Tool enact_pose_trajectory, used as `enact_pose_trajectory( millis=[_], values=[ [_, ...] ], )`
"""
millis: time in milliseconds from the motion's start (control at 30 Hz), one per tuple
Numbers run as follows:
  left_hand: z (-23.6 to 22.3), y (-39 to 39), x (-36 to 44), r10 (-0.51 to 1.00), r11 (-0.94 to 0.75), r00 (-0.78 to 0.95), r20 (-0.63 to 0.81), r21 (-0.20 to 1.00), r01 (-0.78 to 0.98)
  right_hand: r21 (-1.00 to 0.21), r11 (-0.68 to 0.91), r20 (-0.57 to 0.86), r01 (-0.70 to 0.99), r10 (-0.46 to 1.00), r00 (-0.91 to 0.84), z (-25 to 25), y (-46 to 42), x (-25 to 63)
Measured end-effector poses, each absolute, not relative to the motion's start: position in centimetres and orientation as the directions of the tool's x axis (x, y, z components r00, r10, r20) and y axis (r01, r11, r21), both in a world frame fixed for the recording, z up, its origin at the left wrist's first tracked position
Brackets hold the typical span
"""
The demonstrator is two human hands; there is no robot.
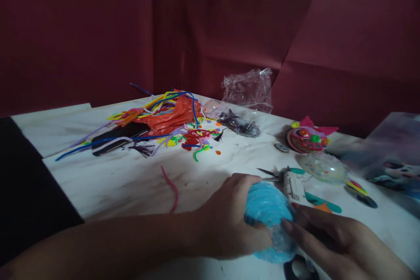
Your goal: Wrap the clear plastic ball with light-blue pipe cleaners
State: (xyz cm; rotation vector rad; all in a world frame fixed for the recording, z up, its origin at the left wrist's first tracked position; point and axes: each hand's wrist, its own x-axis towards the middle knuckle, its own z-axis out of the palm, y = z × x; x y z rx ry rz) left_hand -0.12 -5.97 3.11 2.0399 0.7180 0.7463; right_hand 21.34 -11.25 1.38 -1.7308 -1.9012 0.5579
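Observation:
My left hand (226,223) is wrapped around the left side of a rounded ball (267,201) covered in rows of light blue fuzzy strands, perhaps pipe cleaner. A clear, shiny patch shows low on its near side, beside my left thumb. From the right, my right hand (341,236) has its thumb and fingers against the ball, closed on its edge; part of those fingers is hidden. Just beyond the ball lie dark pointed blades (269,173) and a white printed piece (293,187). A black ring-shaped thing (300,267) sits under the right hand, partly covered.
A pink pipe cleaner (171,190) lies left of the ball. Farther back are a heap of coloured pipe cleaners (160,107), a red plastic bag (173,116) and a black phone-like slab (114,140). To the right stand a pink animal-head craft (308,138) and a clear plastic shell (323,168).

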Motion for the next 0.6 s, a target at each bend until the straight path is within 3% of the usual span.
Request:
enact_pose_trajectory(
  millis=[233,600],
  values=[
    [2.97,-6.03,-0.02,0.695,-0.526,0.67,0.261,0.82,0.227,-0.505,0.062,0.092,0.861,0.996,-0.018,1.33,-11.39,20.86],
    [2.28,-6.35,0.08,0.665,-0.591,0.659,0.351,0.787,0.177,-0.622,0.051,0.038,0.782,0.999,-0.035,1.53,-11.46,20.51]
  ],
)
